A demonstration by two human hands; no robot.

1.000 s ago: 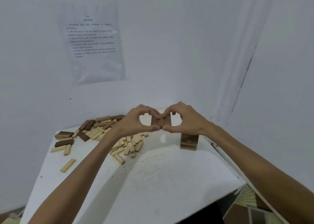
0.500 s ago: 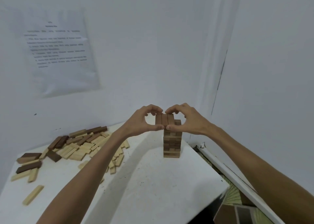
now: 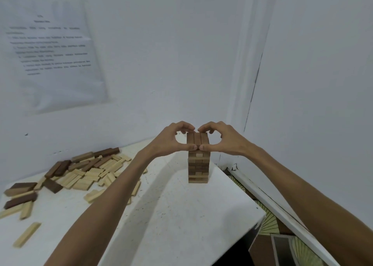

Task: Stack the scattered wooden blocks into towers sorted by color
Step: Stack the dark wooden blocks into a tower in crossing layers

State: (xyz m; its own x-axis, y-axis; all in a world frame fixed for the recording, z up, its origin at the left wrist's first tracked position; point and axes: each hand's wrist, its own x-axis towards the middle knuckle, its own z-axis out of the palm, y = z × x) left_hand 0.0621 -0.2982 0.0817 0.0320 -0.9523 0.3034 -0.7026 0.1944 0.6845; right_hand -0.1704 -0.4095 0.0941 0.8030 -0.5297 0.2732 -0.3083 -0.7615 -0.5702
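Observation:
A brown tower [image 3: 198, 167] of stacked wooden blocks stands near the right back of the white table [image 3: 181, 221]. On its top lies a row of three brown blocks [image 3: 197, 138]. My left hand [image 3: 173, 139] and my right hand [image 3: 219, 138] pinch this row from both sides, thumbs at the near edge and fingers curled over the far edge. A scattered pile of light and dark blocks [image 3: 80, 173] lies on the table's left part.
A loose light block [image 3: 27, 234] lies near the table's front left. A printed sheet [image 3: 52, 53] hangs on the wall behind. The table's right edge [image 3: 260, 217] drops to a patterned floor [image 3: 282, 243] by a white skirting.
Both hands carried the three brown blocks rightward to the tower and lowered them onto its top. The view swung right, so the scattered pile now sits further left.

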